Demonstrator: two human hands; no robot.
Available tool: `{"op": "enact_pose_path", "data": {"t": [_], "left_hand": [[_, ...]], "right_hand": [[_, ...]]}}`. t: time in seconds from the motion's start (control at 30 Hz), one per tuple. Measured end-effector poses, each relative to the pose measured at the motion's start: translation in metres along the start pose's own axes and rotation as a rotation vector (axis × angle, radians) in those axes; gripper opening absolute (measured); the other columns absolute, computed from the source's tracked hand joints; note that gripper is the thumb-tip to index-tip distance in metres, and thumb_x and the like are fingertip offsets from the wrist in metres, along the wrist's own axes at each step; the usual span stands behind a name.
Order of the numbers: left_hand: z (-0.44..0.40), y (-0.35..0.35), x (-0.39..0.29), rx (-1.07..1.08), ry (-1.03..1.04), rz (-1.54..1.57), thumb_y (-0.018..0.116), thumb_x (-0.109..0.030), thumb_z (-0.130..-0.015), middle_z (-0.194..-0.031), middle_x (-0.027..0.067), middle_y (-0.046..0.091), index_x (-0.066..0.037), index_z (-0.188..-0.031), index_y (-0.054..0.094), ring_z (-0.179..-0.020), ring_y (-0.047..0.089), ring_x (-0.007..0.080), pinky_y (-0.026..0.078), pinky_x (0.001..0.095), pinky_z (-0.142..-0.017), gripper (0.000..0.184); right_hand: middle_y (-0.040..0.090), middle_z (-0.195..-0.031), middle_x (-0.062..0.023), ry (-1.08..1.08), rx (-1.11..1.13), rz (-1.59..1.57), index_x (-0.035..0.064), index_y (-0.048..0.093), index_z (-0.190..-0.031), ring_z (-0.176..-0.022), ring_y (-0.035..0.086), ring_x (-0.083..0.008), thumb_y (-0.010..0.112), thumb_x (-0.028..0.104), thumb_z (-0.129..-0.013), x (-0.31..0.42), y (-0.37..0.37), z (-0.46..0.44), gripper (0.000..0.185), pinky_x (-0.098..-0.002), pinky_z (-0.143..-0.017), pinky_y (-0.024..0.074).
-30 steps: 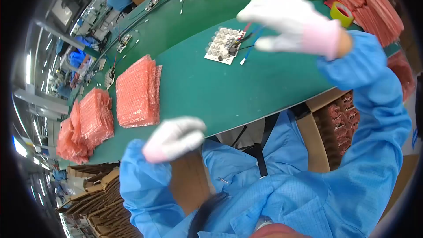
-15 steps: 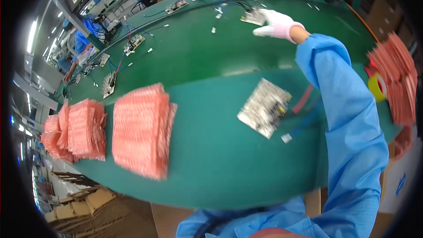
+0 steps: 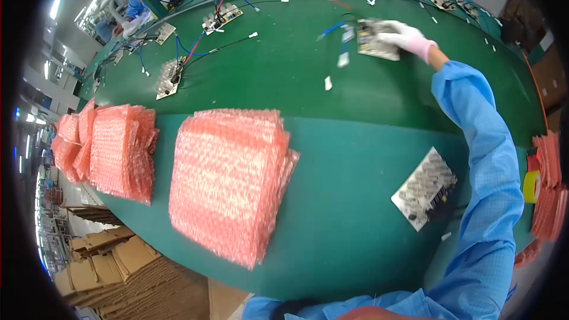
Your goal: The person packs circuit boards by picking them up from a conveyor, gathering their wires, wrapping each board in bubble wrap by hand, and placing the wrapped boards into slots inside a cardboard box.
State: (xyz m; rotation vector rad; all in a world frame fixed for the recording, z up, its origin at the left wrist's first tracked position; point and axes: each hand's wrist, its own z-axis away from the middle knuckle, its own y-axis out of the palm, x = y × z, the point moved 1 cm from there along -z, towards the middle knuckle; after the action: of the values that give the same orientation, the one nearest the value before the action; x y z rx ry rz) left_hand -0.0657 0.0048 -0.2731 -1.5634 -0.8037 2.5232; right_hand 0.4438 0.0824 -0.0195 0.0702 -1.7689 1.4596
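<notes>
My right hand, in a white glove with a pink cuff, grips the edge of a circuit board over the far green surface. Blue and dark wires with white connectors trail from the board's left side, blurred by motion. Nearer to me, beside my right sleeve, a second circuit board lies at an angle on the green mat. To its left is a thick stack of pink bubble-wrap bags. My left hand is out of the picture.
More wired boards, one of them a circuit board, line the far side and left. Further pink bags stand at left, others at the right edge near a yellow tape roll. Folded cardboard lies lower left; a co-worker sits beyond.
My right hand has drawn the gripped board away from the far edge, toward me, its wires trailing left. The view has turned, shifting the bag stack and near board rightward in the picture.
</notes>
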Motion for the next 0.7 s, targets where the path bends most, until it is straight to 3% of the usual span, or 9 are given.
{"op": "enact_pose_path", "data": {"t": [0.07,0.1,0.13,0.17,0.27,0.43,0.7], "left_hand": [[0.014,0.003,0.003,-0.009,0.025,-0.019,0.054,-0.035,-0.088,-0.096,0.0121,0.062,0.0,-0.1,0.056,-0.083,0.059,0.0206,0.048,0.0324,-0.073,0.038],[0.023,0.004,0.004,-0.005,0.039,-0.029,0.054,-0.035,-0.088,-0.096,0.0118,0.062,0.0,-0.101,0.056,-0.083,0.059,0.0203,0.048,0.0322,-0.073,0.038],[0.031,0.004,0.005,0.006,0.059,-0.046,0.054,-0.035,-0.088,-0.097,0.0115,0.062,0.0,-0.102,0.056,-0.083,0.059,0.02,0.048,0.032,-0.073,0.038],[0.038,0.005,0.005,0.018,0.077,-0.055,0.055,-0.035,-0.088,-0.097,0.0113,0.062,0.0,-0.102,0.056,-0.083,0.059,0.0198,0.048,0.0318,-0.073,0.038],[0.053,0.009,-0.003,0.07,0.144,-0.089,0.055,-0.034,-0.088,-0.097,0.0105,0.062,0.0,-0.104,0.056,-0.084,0.059,0.0189,0.048,0.0311,-0.074,0.038],[0.071,0.031,-0.023,0.187,0.26,-0.156,0.056,-0.032,-0.088,-0.098,0.0092,0.062,0.0,-0.108,0.055,-0.085,0.059,0.0176,0.048,0.0301,-0.075,0.038],[0.103,0.096,-0.048,0.356,0.407,-0.21,0.057,-0.03,-0.088,-0.1,0.0072,0.062,0.001,-0.114,0.054,-0.086,0.058,0.0154,0.048,0.0284,-0.077,0.04]], "right_hand": [[0.038,-0.139,-0.0159,-0.056,0.158,-0.033,0.0058,0.019,-0.143,-0.13,0.033,-0.0256,0.059,0.058,-0.078,0.045,0.015,0.015,0.092,-0.0351,-0.106,0.0283],[0.036,-0.141,-0.0137,0.042,0.268,0.142,0.0035,0.012,-0.144,-0.13,0.035,-0.0266,0.06,0.06,-0.076,0.095,0.005,0.046,0.1,-0.0356,-0.106,0.0283],[0.032,-0.144,-0.0114,-0.051,0.245,0.273,0.0019,0.014,-0.143,-0.128,0.038,-0.0273,0.061,0.061,-0.074,0.106,0.006,0.047,0.103,-0.0377,-0.104,0.0321],[0.037,-0.142,-0.0109,-0.038,0.166,0.457,0.0095,0.018,-0.144,-0.124,0.043,-0.0278,0.068,0.056,-0.069,0.127,0.002,0.055,0.101,-0.038,-0.1,0.0367],[0.037,-0.141,-0.0112,-0.059,0.108,0.541,0.0107,0.019,-0.144,-0.124,0.042,-0.028,0.069,0.054,-0.068,0.161,-0.022,0.118,0.101,-0.0383,-0.1,0.037],[0.038,-0.14,-0.0117,-0.131,0.089,0.491,0.0126,0.02,-0.144,-0.125,0.041,-0.0284,0.071,0.052,-0.066,0.189,-0.056,0.254,0.101,-0.0389,-0.1,0.0375],[0.04,-0.138,-0.0124,-0.216,0.243,0.28,0.0157,0.021,-0.143,-0.125,0.04,-0.029,0.074,0.049,-0.063,0.228,-0.056,0.357,0.101,-0.0397,-0.099,0.0384]]}}
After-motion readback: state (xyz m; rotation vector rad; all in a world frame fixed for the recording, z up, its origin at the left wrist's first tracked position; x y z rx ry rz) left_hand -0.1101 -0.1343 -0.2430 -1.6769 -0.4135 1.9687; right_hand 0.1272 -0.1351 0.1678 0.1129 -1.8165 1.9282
